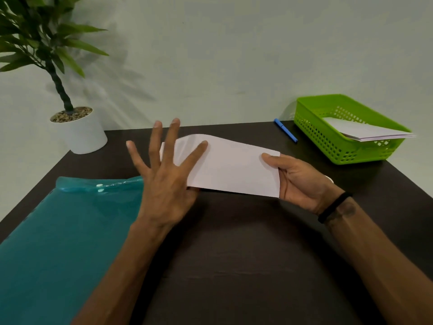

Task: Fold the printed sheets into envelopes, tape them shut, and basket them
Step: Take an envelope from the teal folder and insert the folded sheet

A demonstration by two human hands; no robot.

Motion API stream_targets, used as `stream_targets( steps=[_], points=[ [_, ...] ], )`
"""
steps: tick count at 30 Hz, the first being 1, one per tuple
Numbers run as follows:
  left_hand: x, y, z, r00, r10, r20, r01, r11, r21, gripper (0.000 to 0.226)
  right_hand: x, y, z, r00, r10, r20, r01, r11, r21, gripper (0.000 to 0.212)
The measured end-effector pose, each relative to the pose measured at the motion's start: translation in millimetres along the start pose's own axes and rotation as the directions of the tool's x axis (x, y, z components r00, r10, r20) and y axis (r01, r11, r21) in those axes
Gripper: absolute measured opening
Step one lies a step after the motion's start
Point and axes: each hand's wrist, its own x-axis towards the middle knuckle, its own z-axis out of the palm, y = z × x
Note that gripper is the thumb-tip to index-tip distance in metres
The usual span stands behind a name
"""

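Sheet [232,170] folded, long axis left-right | right hand [302,184] pinches right end

Soft, dim, greenish indoor light. The plant [44,43] at ten o'clock throws a faint, feathery shadow toward three o'clock on the wall [234,55]. The teal folder [58,242] carries mild glare. Wide-angle bending curves the edges; detail is slightly soft.

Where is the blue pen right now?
In the head view, the blue pen lies on the dark table at its far right, just left of the green basket.
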Motion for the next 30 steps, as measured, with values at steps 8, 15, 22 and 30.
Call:
stream_targets(
  steps=[8, 15, 22, 30],
  points=[
    [-6.1, 15.6, -0.3, 0.904, 0.25, 0.346, -0.183, 0.959, -0.216, 0.104, -2.4, 0.4, 6.4, 0.993, 0.006, -0.116, -0.037, 0.963, -0.267, 0.039],
    [-2.1, 5.3, -3.6, 0.946, 0.189, 0.263, -0.144, 0.973, -0.181, 0.105, 1.8, -0.5, 11.7, 0.868, -0.39, -0.307, 0.279, 0.895, -0.349, 0.037],
    [2.2, -9.0, -9.6, 0.999, 0.023, 0.029, -0.02, 0.995, -0.099, 0.098, 8.4, 5.5, -28.0, 0.744, -0.605, -0.283, 0.011, 0.435, -0.901, 0.048],
    [0.8, -21.8, -1.7, 0.999, -0.054, -0.004, 0.054, 0.998, -0.031, 0.097, 11.5, 18.3, -16.7, 0.918, -0.372, -0.138, -0.116, 0.081, -0.99, 0.081]
  ],
)
